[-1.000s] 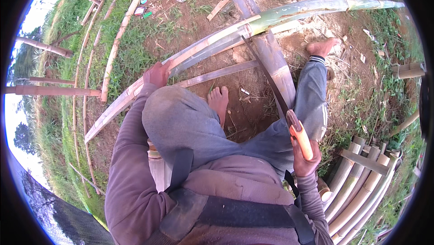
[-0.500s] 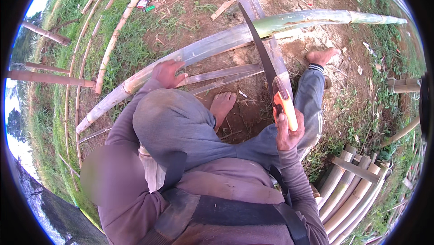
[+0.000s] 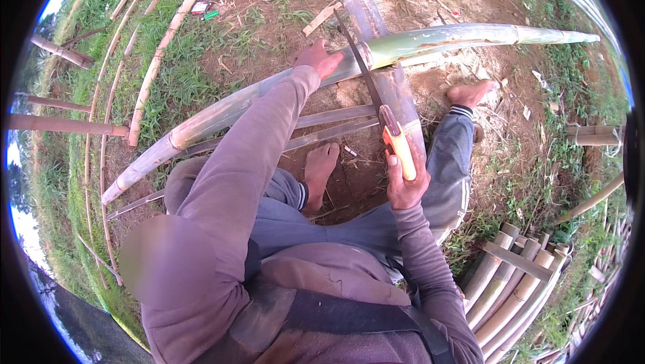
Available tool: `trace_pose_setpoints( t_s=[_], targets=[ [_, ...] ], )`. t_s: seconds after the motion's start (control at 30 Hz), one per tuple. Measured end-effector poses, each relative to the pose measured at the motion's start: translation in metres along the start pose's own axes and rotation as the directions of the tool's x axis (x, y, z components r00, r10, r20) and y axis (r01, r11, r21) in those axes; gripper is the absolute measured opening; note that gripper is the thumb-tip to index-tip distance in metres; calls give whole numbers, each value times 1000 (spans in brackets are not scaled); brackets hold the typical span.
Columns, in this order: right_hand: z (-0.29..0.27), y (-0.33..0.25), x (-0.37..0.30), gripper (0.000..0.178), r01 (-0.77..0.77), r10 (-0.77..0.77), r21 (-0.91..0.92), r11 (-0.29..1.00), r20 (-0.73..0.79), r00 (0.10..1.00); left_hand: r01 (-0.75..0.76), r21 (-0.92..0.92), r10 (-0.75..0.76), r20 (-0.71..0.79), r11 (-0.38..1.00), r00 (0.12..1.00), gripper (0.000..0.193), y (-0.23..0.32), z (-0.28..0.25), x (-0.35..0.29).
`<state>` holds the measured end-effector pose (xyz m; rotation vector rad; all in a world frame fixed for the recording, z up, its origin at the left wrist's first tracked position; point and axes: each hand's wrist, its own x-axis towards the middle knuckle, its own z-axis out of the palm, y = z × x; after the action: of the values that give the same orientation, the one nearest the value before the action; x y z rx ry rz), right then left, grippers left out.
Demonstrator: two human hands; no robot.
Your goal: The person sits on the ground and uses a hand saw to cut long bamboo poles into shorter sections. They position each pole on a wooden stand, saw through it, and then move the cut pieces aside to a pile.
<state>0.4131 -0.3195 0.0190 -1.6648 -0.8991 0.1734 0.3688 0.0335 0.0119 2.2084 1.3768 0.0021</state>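
Along one bamboo pole [image 3: 410, 46], one left hand [image 3: 319, 60], fingers unclear; one right hand [image 3: 408, 187], fingers clamping one saw [image 3: 369, 82]

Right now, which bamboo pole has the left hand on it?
The long, part-green pole across the log; the stacked poles, lower right, lie away from the left hand.

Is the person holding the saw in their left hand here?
No, the right hand grips the orange-handled saw, while the left hand is on the long bamboo pole.
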Motion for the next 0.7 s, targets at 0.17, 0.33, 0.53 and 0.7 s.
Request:
trace_pose_setpoints(
  t_s=[0.17, 0.33, 0.53, 0.7],
  targets=[
    [0, 1, 2, 48, 26, -26, -28, 999, 6, 1000, 96, -73, -91, 73, 993, 993, 72, 13, 1, -10],
    [3, 4, 1, 48, 74, -74, -39, 996, 10, 997, 120, -29, -118, 72, 992, 990, 77, 14, 0, -10],
    [5, 6, 1, 49, 79, -79, -32, 996, 16, 997, 96, 6, -96, 60, 995, 994, 84, 14, 1, -9],
    [3, -2, 6, 49, 54, -49, -87, 995, 63, 997, 75, 6, -75, 32, 997, 997, 88, 11, 6, -8]
  ],
)
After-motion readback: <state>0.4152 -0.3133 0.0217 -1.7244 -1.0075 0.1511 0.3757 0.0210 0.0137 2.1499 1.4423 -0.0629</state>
